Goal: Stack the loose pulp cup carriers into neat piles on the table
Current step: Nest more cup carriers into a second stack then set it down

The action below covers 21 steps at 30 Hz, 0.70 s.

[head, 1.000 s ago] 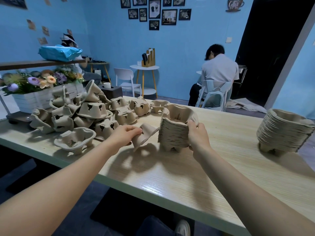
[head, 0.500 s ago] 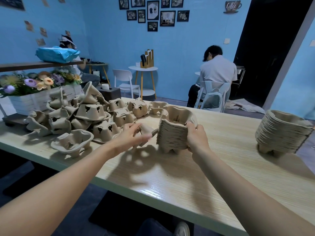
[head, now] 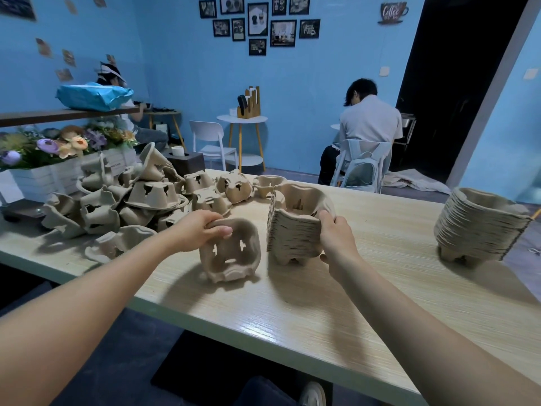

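Note:
My left hand [head: 199, 230] grips the top rim of a single pulp cup carrier [head: 231, 254], tilted so its hollow side faces me, its lower edge near the table [head: 292, 312]. Just right of it stands a neat stack of carriers [head: 295, 230]; my right hand [head: 336, 241] holds the stack's right side, fingers curled over its rim. A heap of loose carriers [head: 126, 200] lies at the table's left. A second tall stack [head: 480, 227] sits at the far right.
A white planter box with artificial flowers [head: 55, 168] borders the heap on the left. A person in a white shirt [head: 369, 124] sits on a chair beyond the table. A dark tissue box [head: 187, 161] stands behind the heap.
My left hand has turned the single carrier from edge-on to face me and lowered it toward the table, left of the stack. My right hand stays on the stack.

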Each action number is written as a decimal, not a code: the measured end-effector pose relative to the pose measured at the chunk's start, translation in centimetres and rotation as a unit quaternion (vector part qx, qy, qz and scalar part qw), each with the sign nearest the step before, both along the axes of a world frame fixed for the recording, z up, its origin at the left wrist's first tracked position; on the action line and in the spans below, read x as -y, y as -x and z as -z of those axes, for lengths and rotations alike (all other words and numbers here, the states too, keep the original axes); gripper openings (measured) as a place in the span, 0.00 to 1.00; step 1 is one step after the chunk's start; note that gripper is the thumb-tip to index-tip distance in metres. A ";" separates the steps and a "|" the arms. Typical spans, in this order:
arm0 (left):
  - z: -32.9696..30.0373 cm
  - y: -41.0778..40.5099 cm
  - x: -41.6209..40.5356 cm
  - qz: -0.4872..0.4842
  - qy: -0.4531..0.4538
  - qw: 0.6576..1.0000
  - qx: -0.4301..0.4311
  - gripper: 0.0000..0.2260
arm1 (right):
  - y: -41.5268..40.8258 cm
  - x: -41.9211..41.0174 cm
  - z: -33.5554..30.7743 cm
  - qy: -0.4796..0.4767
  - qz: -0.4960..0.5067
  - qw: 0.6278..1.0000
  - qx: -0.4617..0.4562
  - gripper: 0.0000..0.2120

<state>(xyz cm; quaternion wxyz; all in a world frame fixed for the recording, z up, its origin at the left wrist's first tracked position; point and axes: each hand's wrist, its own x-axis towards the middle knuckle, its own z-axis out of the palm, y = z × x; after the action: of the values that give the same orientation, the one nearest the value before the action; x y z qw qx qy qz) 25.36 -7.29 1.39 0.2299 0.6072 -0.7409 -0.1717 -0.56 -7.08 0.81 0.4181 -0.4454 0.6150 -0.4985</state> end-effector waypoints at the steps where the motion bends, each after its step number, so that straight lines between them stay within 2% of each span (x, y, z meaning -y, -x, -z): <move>1: -0.3 -0.1 0.2 0.002 -0.034 0.999 0.042 0.09 | 0.0 0.0 -0.1 0.000 0.001 1.000 -0.001 0.16; 4: -1.0 0.3 0.9 0.014 -0.080 0.994 0.079 0.14 | 0.0 0.0 -0.1 -0.004 -0.002 1.000 -0.003 0.17; 6: -1.0 0.8 1.5 -0.005 -0.044 0.994 0.101 0.15 | 0.1 -0.1 -0.1 -0.008 -0.004 1.000 -0.004 0.18; 9: 0.1 1.2 2.2 -0.068 -0.004 0.987 0.146 0.23 | 0.2 -0.2 -0.2 -0.011 -0.007 1.000 -0.008 0.18; 12: 1.2 1.4 1.8 -0.099 -0.004 0.988 0.122 0.29 | 0.2 -0.2 -0.3 -0.013 -0.010 1.000 -0.005 0.16; 15: 1.7 1.3 1.2 -0.175 -0.003 0.981 0.087 0.30 | 0.1 -0.2 -0.3 -0.013 -0.011 1.000 -0.005 0.17; 17: 1.7 0.9 0.6 -0.230 -0.039 0.968 0.094 0.35 | 0.0 -0.2 -0.4 -0.014 -0.009 1.000 -0.004 0.18; 19: 1.5 1.0 -0.1 -0.245 -0.106 0.960 0.087 0.40 | 0.0 -0.3 -0.5 -0.014 -0.009 1.000 0.000 0.18; 20: 1.4 1.3 -0.5 -0.235 -0.139 0.959 0.076 0.38 | 0.0 -0.4 -0.5 -0.014 -0.010 1.000 0.001 0.18; 21: 1.3 1.6 -0.8 -0.222 -0.165 0.959 0.054 0.31 | 0.0 -0.4 -0.6 -0.013 -0.010 1.000 0.002 0.18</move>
<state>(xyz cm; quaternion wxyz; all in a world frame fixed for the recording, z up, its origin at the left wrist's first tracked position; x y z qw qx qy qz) 23.77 -6.46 0.12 0.1181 0.7943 -0.5602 -0.2030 -0.52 -6.67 1.37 0.4301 -0.4450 0.6163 -0.4870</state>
